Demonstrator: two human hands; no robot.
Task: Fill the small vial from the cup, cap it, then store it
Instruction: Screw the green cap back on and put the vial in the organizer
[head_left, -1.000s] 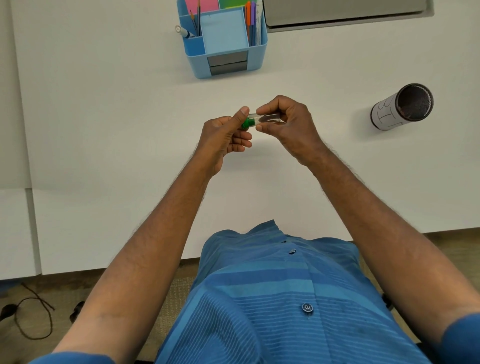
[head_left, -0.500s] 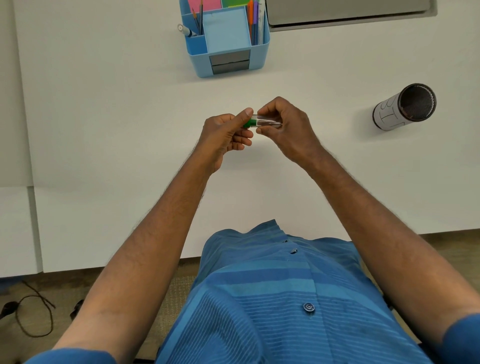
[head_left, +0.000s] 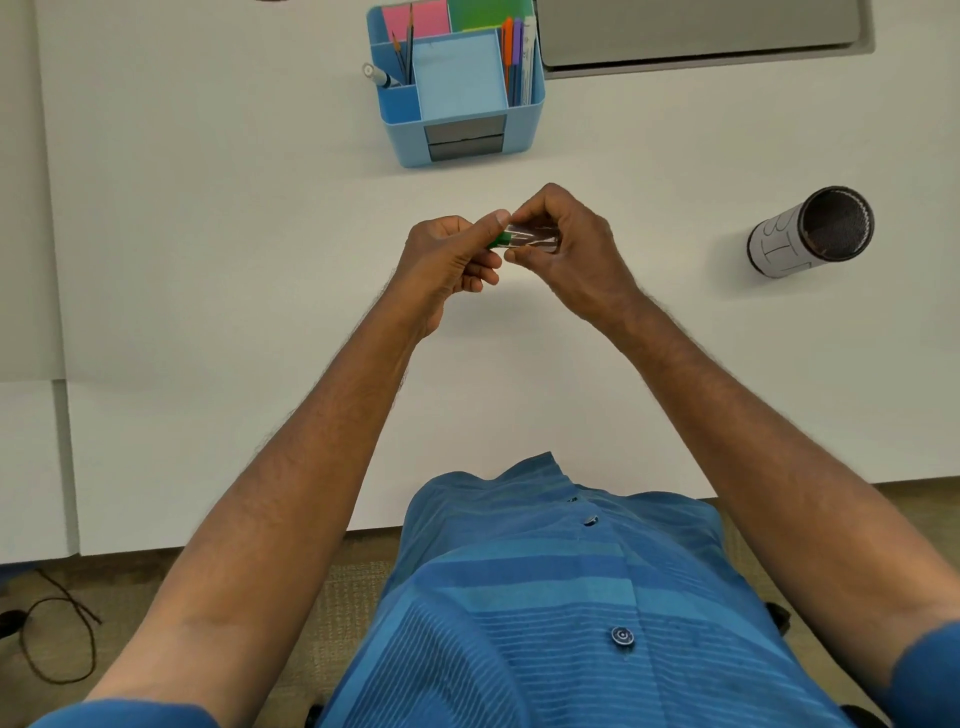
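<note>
A small clear vial (head_left: 531, 238) lies sideways in the air above the middle of the white table (head_left: 208, 260), held between both hands. My right hand (head_left: 571, 254) pinches its glass body. My left hand (head_left: 447, 260) grips the green cap (head_left: 500, 239) at the vial's left end with thumb and fingers. Whether the cap is fully seated I cannot tell. The cup (head_left: 810, 231), white with a dark inside, stands on the table at the right, well apart from the hands.
A blue desk organiser (head_left: 462, 88) with pens, sticky notes and an open middle compartment stands at the back centre. A grey flat device (head_left: 701, 31) lies behind it to the right. A cable (head_left: 57, 639) lies on the floor at the lower left.
Both hands have stayed on the vial and cap in nearly the same place. The fingers have shifted slightly around the cap.
</note>
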